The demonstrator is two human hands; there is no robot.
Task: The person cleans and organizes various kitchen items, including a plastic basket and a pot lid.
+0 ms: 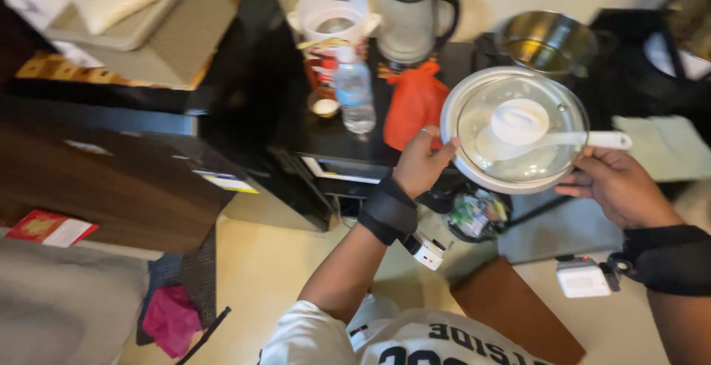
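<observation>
Head view. The glass lid [515, 129] with its metal rim is held in the air, near-centre right in the scene, in front of the black surface [296, 106] and clear of the steel pot [548, 39] standing uncovered just beyond it. The left hand [422, 161] grips the lid's left rim, fingers clenched round the edge. The right hand [618, 183] supports the right rim from below, its fingers also closed on the handle of a white rice spoon [548, 132].

Progress, as judged: the lid is off the pot and carried with the spoon; neither is set down anywhere yet.

Orientation: the lid is tilted, its face turned toward the camera. The spoon lies across it, long axis running left to right, bowl at the lid's centre and handle pointing right, past the rim.

Also on the surface: an electric kettle [415, 13], a water bottle [354, 91], a white container [333, 13] and an orange bag [416, 102].
</observation>
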